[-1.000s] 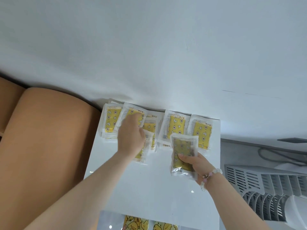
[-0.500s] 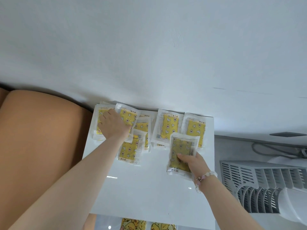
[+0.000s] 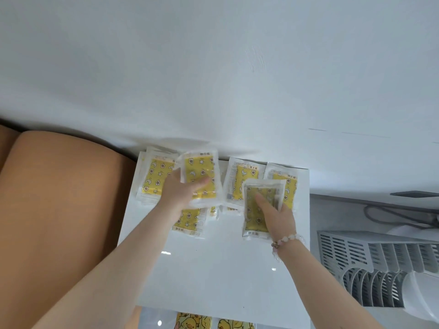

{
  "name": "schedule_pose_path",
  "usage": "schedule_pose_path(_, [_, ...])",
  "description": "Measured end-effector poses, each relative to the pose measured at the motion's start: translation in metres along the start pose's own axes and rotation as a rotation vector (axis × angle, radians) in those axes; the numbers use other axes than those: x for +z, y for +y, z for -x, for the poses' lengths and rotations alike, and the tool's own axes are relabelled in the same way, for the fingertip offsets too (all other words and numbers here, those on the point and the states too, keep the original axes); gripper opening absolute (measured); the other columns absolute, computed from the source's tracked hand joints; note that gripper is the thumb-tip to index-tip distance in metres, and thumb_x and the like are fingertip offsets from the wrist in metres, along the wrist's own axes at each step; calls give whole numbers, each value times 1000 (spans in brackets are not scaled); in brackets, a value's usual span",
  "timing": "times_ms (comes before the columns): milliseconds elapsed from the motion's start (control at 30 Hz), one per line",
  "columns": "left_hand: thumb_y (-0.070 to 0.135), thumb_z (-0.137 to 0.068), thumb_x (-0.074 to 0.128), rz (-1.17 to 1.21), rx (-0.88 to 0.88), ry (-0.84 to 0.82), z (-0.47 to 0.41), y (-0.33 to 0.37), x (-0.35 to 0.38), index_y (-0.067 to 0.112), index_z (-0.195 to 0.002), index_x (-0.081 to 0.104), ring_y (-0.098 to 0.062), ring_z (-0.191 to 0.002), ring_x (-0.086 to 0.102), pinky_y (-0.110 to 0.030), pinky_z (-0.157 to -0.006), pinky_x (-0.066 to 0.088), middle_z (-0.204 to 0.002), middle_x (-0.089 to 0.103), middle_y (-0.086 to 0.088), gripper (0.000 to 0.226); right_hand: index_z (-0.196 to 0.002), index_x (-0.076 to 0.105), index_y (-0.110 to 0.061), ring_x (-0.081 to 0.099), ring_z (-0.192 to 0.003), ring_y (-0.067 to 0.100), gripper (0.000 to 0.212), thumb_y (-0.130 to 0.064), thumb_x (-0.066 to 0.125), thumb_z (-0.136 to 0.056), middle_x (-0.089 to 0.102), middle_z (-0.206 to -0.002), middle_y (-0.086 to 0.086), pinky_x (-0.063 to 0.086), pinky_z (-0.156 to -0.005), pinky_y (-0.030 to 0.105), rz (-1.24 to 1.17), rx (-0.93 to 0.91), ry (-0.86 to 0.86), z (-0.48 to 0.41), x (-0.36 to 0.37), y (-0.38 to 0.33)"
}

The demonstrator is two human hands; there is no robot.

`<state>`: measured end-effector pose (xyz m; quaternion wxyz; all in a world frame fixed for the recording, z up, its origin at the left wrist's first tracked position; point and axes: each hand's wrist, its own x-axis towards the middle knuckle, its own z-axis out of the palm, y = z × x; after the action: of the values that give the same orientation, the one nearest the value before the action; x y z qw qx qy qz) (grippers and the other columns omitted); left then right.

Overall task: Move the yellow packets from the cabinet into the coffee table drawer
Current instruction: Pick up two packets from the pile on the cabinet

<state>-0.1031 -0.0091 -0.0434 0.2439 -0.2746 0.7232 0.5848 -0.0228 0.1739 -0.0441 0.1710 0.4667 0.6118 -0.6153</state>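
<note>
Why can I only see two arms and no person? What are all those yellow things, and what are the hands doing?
There is no machine here. A person wears a camera on their head, so the one picture looks down at their own arms, as if you were looking through their eyes. The left hand holds a raised packet, yellow with little stars and moons printed on it. The right hand, the one with the bead bracelet, holds a second packet. More yellow packets lie on the white cabinet top, close to the wall. The brown shape on the left looks like a sofa, and a white slatted appliance stands on the right.
</note>
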Motion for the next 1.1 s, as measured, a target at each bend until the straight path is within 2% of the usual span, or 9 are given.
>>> schedule_pose_path(67, [21,-65,79,195,-75,-163,12,-4,12,12,-110,62,-21,-103,65,-41,-99,43,-108,70,-1,49,-107,64,-10,59,-83,17,49,-52,63,-81,62,-95,1,47,-73,29,-35,-1,59,-1,1,-9])
schedule_pose_path(200, [11,-71,69,360,-166,-370,26,-16,35,9,-108,63,-21,-88,70,-34,-79,56,-101,72,-8,38,-100,66,-10,61,-91,28,74,-76,41,-77,64,-95,10,46,-88,35,-14,45,13,-6,-3,-22])
schedule_pose_path(300, [14,-73,69,314,-192,-414,27,-27,45,9,-117,61,-24,-95,68,-38,-82,54,-108,71,-10,44,-73,64,-14,48,-65,18,38,-49,52,-83,55,-73,7,40,-64,25,168,-42,-114,-10,-16,-25])
schedule_pose_path(400, [20,-90,59,240,-192,-373,23,-31,49,13,-122,59,-22,-106,65,-42,-94,49,-114,69,-5,32,-82,69,-26,62,-77,13,6,-29,65,-85,68,-82,-3,49,-72,24,286,-129,-251,-8,-27,-28])
schedule_pose_path(633, [21,-79,67,140,-175,-322,18,-23,37,18,-129,53,-21,-124,51,-48,-112,28,-127,61,0,52,-108,65,-6,57,-100,29,44,-44,52,-91,63,-106,14,42,-95,38,182,0,-83,-2,-26,-22])
schedule_pose_path(700, [11,-77,67,130,-153,-298,16,-13,26,15,-134,47,-22,-119,54,-48,-111,30,-126,61,-3,60,-94,68,-24,55,-103,29,34,-52,55,-79,62,-110,10,42,-99,42,73,81,-55,-2,-26,-19])
schedule_pose_path(833, [-8,-83,57,174,-54,-319,13,11,5,12,-124,53,-23,-109,62,-43,-101,42,-117,66,-6,45,-92,69,-9,63,-99,33,55,-40,62,-47,68,-103,13,45,-99,54,17,162,-90,-25,-38,8])
schedule_pose_path(967, [-2,-71,68,191,-18,-357,14,28,1,5,-126,54,-26,-101,65,-41,-90,50,-117,66,-12,57,-107,64,-7,61,-92,22,24,-19,63,-86,66,-102,4,52,-77,32,34,159,-106,-14,-36,-1])
schedule_pose_path(1100, [2,-57,80,203,-101,-364,16,24,2,3,-122,58,-28,-104,66,-47,-99,46,-116,67,-14,69,-110,60,-10,61,-87,18,18,-18,54,-95,65,-105,2,50,-74,14,37,113,-142,-12,-32,-2])
